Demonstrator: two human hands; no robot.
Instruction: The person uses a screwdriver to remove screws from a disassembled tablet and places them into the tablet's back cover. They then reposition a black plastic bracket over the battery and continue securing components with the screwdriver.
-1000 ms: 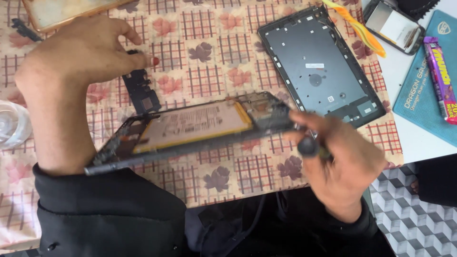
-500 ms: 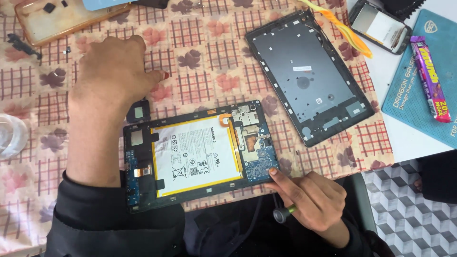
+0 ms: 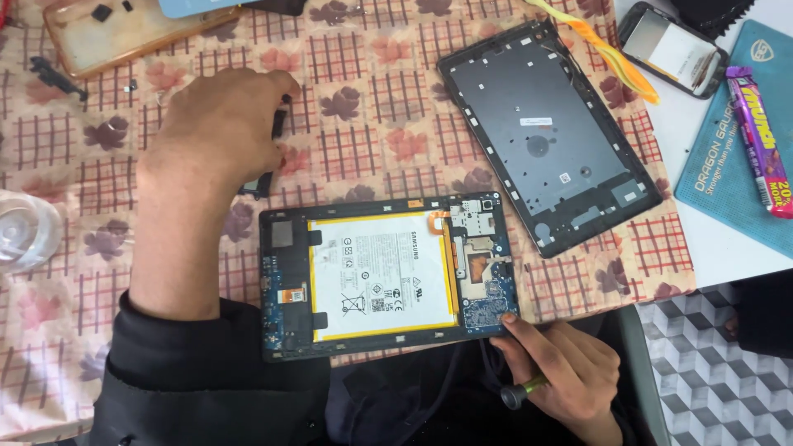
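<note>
Patterned cloth covered the worktop [image 3: 372, 107]. Beside the right hand [image 3: 566, 372], whose fingertip touched its corner, lay the opened tablet [image 3: 388, 277]; that hand gripped a screwdriver [image 3: 520, 391]. Beyond the tablet, the left hand [image 3: 219, 132] pinched a small black part [image 3: 279, 124].

Lower middle of the frame, the opened tablet [image 3: 388, 277] lies flat, and its battery carries a big white label [image 3: 376, 274] with a yellow border and small black marks. Upper right of centre, the dark back cover [image 3: 549, 136] has a small white sticker [image 3: 538, 121] near its middle and a tinier one [image 3: 564, 177] below that. Far right, a candy bar wrapper [image 3: 757, 136], purple with yellow and red, rests on a teal mat [image 3: 727, 186]. Top right, a phone [image 3: 673, 48] shows a pale, washed-out screen.
</note>
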